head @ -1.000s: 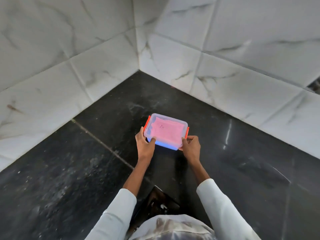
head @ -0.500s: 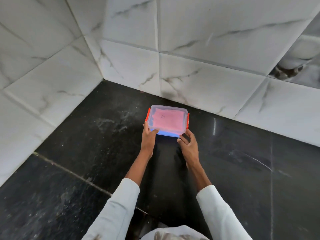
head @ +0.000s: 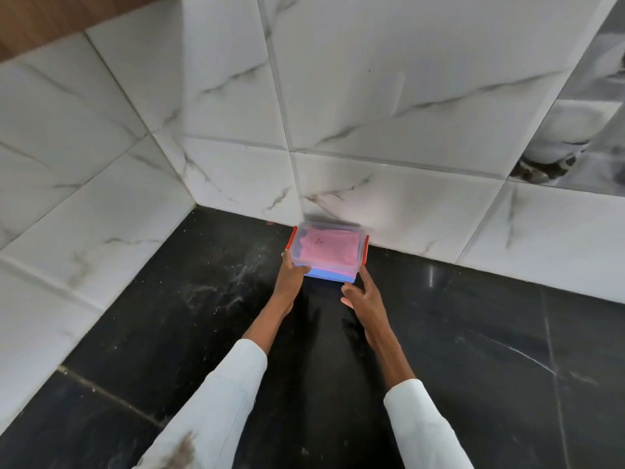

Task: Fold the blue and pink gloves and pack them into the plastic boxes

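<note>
A: Head camera shows us the lidded plastic box (head: 327,252) on the black stone floor (head: 473,333), its far edge up against the foot of the white marble-tiled wall (head: 389,198), a little right of the corner; through the clear lid we see a pink glove (head: 329,249) folded flat on top and a blue glove (head: 329,275) showing along the near edge beneath it; red clips (head: 291,239) sit on the two short sides.

B: So which step do we call this?

A: We judge it the putting-away of a packed, closed box; folding and packing for this one look done; our left hand (head: 291,273) has fingers curled on the near left corner, gripping it; our right hand (head: 359,292) is open, fingers spread, fingertips at or just beside the near right corner; we cannot tell whether they touch.

B: And how does the box lie?

A: Flat, lid up; its long axis runs left to right, roughly parallel with the wall, tilted slightly; the short clipped ends face left and right.

B: Next move?

A: We think letting go with the left hand and drawing both back without dragging the box; no other box or gloves are in view, so we would have to look elsewhere for them.
</note>
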